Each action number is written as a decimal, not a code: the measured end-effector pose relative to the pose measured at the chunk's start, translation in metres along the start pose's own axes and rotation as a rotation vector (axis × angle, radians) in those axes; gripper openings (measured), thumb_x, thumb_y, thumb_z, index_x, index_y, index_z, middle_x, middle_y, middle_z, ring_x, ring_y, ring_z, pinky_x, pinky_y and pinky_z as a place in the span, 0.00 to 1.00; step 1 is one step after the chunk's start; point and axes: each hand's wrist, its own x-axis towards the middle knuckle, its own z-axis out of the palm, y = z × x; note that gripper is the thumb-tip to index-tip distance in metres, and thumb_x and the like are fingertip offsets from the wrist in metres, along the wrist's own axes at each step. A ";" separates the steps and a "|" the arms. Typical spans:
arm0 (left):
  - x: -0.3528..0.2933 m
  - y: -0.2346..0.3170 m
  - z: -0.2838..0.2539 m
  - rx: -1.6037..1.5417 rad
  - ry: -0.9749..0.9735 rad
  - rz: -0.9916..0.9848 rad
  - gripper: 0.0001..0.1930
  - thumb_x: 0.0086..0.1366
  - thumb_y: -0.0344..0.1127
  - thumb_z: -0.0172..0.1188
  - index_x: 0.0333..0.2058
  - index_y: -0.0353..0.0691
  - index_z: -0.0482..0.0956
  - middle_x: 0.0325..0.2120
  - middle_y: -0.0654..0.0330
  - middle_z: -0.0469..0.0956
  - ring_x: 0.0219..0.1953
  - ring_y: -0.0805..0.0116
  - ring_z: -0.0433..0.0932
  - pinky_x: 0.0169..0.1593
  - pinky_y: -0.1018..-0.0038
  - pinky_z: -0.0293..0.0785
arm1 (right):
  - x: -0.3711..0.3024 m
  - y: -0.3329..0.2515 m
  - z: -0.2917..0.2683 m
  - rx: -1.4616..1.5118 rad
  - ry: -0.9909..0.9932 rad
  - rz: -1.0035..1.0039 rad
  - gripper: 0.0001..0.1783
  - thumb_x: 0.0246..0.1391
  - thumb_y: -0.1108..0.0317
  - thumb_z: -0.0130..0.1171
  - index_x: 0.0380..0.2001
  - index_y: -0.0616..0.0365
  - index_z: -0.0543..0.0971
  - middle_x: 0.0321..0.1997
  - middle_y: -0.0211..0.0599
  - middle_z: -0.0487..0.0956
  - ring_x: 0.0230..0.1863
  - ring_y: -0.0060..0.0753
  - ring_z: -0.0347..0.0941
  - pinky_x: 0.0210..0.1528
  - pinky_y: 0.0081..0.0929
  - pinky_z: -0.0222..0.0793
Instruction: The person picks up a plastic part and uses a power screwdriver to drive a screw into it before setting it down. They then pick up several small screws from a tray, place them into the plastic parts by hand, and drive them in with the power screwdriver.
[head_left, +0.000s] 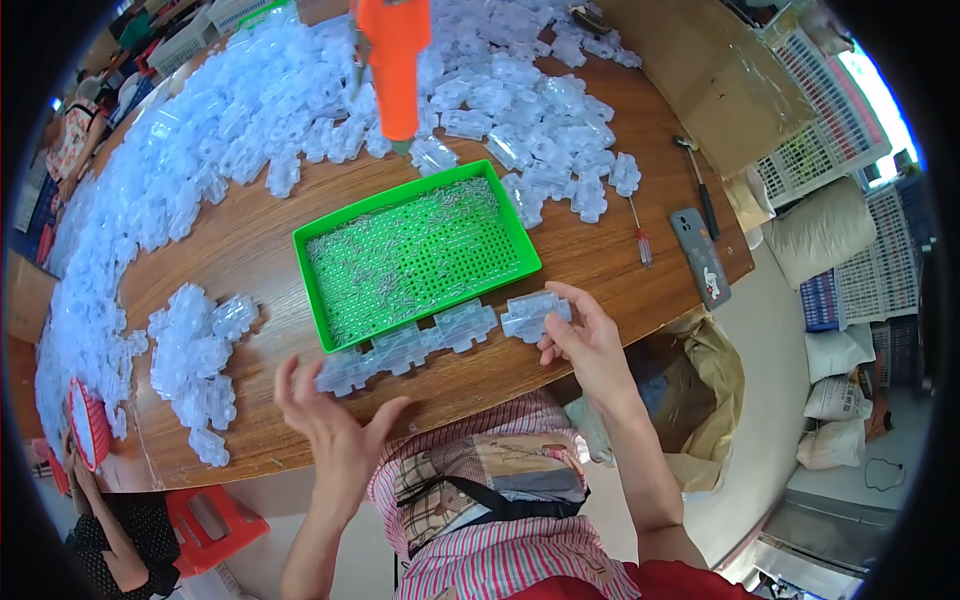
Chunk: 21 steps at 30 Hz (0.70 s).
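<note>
Between the fingers and thumb of my right hand [597,352] is a clear plastic housing [527,318], at the right end of a row along the table's near side. The other clear housings [400,350] of that row lie close together, in front of a green perforated tray [519,222]. Many small silvery screws [375,285] are scattered over the tray's bottom. My left hand [335,432] hovers by the row's left end, fingers spread and nothing in them. An orange electric screwdriver [396,75] hangs tip-down beyond the tray.
A large heap of clear housings [250,100] covers the table's far and left sides; a smaller pile [195,355] sits left. On the right lie a small screwdriver [643,245], a phone [699,258] and a hammer [700,190]. Other people work at the left.
</note>
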 end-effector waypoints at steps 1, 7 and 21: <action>-0.003 -0.004 0.003 0.003 0.001 0.002 0.51 0.41 0.42 0.76 0.58 0.38 0.50 0.58 0.45 0.49 0.61 0.47 0.51 0.62 0.57 0.50 | 0.003 0.001 -0.003 0.004 -0.001 -0.002 0.23 0.59 0.72 0.53 0.56 0.63 0.65 0.34 0.35 0.73 0.29 0.18 0.70 0.27 0.17 0.71; -0.008 -0.018 0.033 -0.353 0.108 -0.096 0.48 0.45 0.27 0.73 0.57 0.37 0.45 0.59 0.43 0.47 0.63 0.49 0.52 0.65 0.61 0.52 | 0.016 0.004 -0.008 -0.075 0.082 -0.001 0.25 0.57 0.73 0.55 0.56 0.66 0.61 0.43 0.42 0.70 0.26 0.21 0.72 0.25 0.17 0.72; -0.001 -0.017 0.003 -0.465 0.070 -0.169 0.47 0.47 0.33 0.73 0.58 0.37 0.47 0.57 0.49 0.49 0.60 0.54 0.58 0.61 0.62 0.60 | 0.023 0.009 -0.004 -0.266 0.147 -0.038 0.28 0.52 0.74 0.62 0.54 0.59 0.64 0.46 0.38 0.66 0.22 0.19 0.68 0.18 0.15 0.62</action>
